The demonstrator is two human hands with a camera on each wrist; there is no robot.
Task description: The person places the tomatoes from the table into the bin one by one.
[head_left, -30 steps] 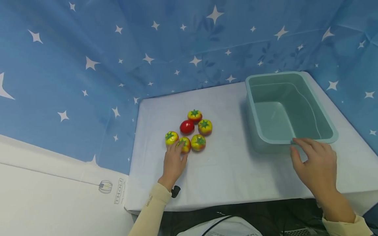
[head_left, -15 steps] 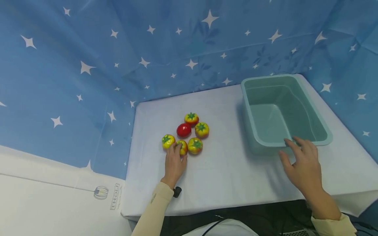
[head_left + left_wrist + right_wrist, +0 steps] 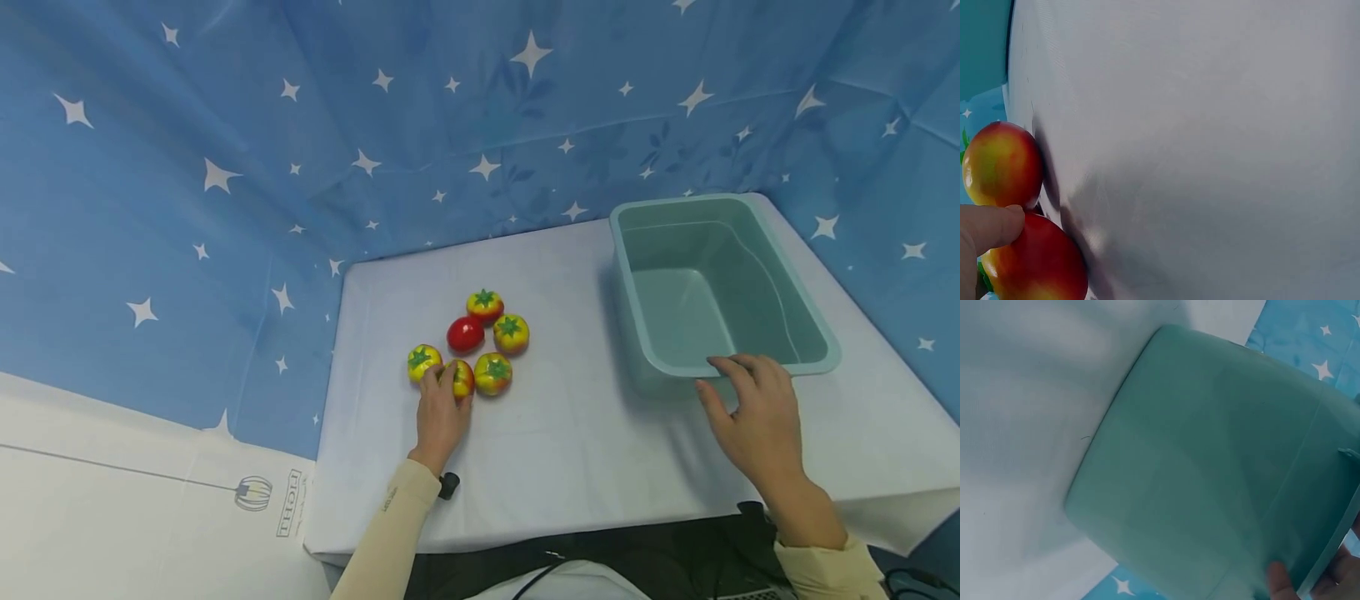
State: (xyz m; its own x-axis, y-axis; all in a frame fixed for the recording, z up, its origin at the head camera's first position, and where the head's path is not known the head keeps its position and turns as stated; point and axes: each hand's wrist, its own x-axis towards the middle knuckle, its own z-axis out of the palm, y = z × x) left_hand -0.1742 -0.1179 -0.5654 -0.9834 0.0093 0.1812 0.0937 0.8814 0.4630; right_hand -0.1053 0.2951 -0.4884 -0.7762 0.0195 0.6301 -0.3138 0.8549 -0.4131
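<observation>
My left hand [image 3: 441, 421] reaches over a yellow-and-red tomato [image 3: 462, 380] with a green star-shaped top, fingers bent over it and thumb at its near side. In the left wrist view the thumb presses this tomato [image 3: 1041, 262], close to its neighbour [image 3: 1004, 164]. Another yellow tomato [image 3: 424, 362] lies left of the fingertips. At right, my right hand [image 3: 759, 417] hovers around the near rim of a blue-green tub [image 3: 626, 275], fingers over the rim and thumb outside the wall. The right wrist view shows the tub's outer wall [image 3: 1197, 456]; whether the thumb touches it, I cannot tell.
More tomatoes lie behind the left hand: a plain red one [image 3: 466, 334] and yellow-red ones [image 3: 485, 307] [image 3: 512, 334] [image 3: 492, 373]. A white cloth [image 3: 558, 450] covers the table. Blue star-printed curtain [image 3: 420, 125] hangs behind.
My right hand has shifted left along the tub's near rim. The left fingers have settled further around the near tomato. The head view has tilted slightly; the tub stays in place.
</observation>
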